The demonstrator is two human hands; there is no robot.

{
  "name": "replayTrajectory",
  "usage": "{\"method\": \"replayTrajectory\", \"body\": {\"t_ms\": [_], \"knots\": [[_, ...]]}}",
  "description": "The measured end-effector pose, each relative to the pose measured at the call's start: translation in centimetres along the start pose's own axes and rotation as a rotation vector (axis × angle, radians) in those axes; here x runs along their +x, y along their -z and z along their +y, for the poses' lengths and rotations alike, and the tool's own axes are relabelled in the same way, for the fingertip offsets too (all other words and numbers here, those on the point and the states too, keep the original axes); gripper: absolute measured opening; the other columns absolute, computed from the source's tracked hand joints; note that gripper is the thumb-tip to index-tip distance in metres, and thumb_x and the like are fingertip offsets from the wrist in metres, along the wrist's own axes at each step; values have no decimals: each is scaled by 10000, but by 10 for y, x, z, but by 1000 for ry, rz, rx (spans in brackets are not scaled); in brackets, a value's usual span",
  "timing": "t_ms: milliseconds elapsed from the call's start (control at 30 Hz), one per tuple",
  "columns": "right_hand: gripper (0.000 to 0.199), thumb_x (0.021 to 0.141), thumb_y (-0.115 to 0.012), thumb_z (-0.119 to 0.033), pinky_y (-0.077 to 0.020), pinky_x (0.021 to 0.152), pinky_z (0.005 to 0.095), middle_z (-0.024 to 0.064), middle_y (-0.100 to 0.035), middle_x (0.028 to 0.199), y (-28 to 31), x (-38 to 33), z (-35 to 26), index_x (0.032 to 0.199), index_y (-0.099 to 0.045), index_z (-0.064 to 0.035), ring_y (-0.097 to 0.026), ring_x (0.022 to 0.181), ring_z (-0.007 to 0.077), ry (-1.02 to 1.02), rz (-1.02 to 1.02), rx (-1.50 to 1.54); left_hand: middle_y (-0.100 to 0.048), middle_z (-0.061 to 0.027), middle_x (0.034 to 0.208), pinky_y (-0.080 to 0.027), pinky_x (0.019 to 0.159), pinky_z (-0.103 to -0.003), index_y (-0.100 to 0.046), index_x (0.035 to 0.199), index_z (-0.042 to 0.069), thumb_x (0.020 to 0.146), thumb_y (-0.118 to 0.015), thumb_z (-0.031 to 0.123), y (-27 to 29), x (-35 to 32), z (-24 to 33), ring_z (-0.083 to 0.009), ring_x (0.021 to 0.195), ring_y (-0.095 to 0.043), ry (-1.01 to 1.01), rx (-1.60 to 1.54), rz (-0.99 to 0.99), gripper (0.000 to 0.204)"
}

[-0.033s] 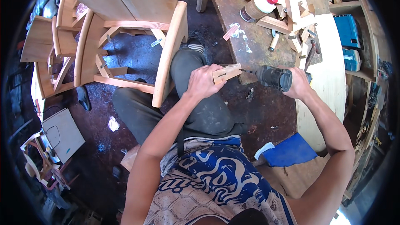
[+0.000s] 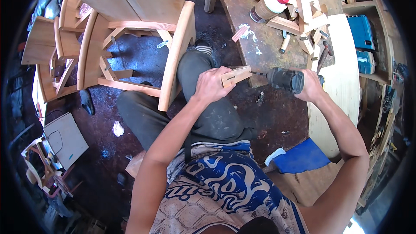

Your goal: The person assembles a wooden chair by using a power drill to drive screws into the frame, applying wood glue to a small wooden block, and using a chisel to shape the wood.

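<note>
An unfinished wooden chair (image 2: 130, 39) filled the upper left of the frame, lying tipped on the dark floor (image 2: 143, 56), with more bare chair frames (image 2: 47, 47) stacked at the far left edge. A worn brown workbench (image 2: 268, 39) ran down from the top centre, and just to its right a pale curved board (image 2: 342, 82) swept down the right side. Below that, at lower right, lay a blue cloth (image 2: 303, 156). A blue tool case (image 2: 359, 30) sat on a shelf at the upper right. At the top of the bench a heap of small wood offcuts (image 2: 303, 4) lay around a glue bottle with a red cap (image 2: 271, 6).

Near the middle of the frame, at the bench's lower edge, the right hand (image 2: 312, 86) was wrapped around the grip of a dark power drill (image 2: 284, 79), its bit pointing left and meeting the end of a small wooden block (image 2: 236, 76). The left hand (image 2: 212, 84) was closed on that block, fingers curled over it, holding it just above the person's dark-trousered knee (image 2: 195, 65), which touched the chair's long rail.
</note>
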State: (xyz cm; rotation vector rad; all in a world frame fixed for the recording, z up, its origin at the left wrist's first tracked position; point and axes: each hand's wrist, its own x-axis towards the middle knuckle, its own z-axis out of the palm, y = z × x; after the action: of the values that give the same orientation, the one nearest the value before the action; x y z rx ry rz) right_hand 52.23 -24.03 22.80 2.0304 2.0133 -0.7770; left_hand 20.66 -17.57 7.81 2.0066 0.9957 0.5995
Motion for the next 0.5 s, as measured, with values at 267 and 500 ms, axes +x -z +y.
{"method": "replayTrajectory", "body": {"t_ms": [267, 500], "knots": [[482, 667, -744, -166, -564, 819, 471, 197, -732, 934, -1, -1, 2, 1141, -710, -86, -694, 898, 399, 3, -5, -25, -745, -154, 901, -581, 753, -429, -693, 1052, 66, 740, -832, 261, 2, 0, 2, -350, 828, -726, -9, 7, -5, 394], [483, 641, -784, -208, -562, 753, 469, 179, -726, 863, 8, 2, -19, 1110, -721, -108, -693, 837, 387, 30, -40, -89, -741, -164, 904, -576, 775, -443, -689, 1072, 76, 741, -831, 263, 4, 1, 4, -363, 835, -723, 25, -8, -41, 406]]}}
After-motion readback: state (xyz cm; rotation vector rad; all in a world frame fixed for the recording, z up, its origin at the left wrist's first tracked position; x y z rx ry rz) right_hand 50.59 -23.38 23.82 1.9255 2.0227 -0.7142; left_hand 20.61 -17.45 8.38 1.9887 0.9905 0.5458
